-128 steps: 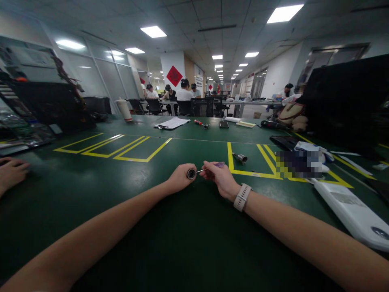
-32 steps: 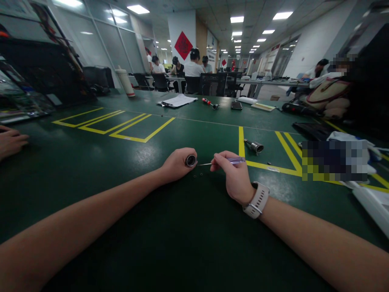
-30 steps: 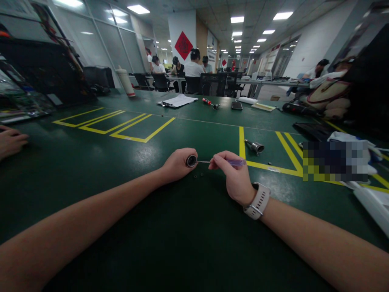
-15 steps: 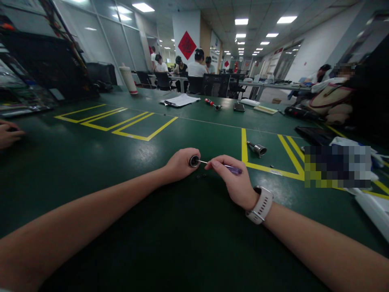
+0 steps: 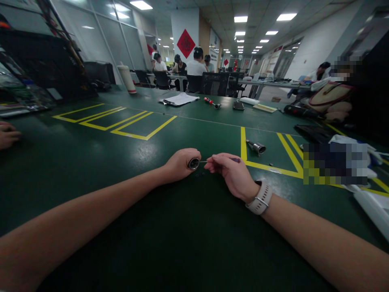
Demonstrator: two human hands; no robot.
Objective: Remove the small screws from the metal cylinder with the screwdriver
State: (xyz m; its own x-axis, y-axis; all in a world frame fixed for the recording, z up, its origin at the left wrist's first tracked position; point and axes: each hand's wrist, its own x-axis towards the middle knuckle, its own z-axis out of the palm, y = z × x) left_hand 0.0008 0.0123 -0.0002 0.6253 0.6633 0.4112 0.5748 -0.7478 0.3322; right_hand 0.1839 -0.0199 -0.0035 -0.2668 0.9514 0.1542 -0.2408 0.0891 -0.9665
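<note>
My left hand [image 5: 181, 164] is closed around a dark metal cylindrical part [image 5: 193, 164], its round open end turned toward me. In my right hand [image 5: 232, 173] is a thin screwdriver with a purple handle [image 5: 236, 160]. Its shaft [image 5: 202, 162] points left and meets the cylinder's side near the rim; the exact contact is too small to make out. Several tiny dark pieces [image 5: 203, 174] lie on the green table [image 5: 170, 227] just below the hands. A similar metal part [image 5: 257, 147] with a narrow stem lies on its side to the right, apart from both hands.
Yellow tape [image 5: 273, 169] marks areas on both sides. Toward the back are a clipboard with papers [image 5: 179, 99], a red-handled tool [image 5: 209, 101], a dark phone-like object [image 5: 238, 106] and a white cup [image 5: 127, 79]. Another person's hand [image 5: 8, 135] rests at the left edge.
My right hand has rolled about the screwdriver, so its fingers now cover more of the handle. My left hand still holds the metal part in nearly the same place.
</note>
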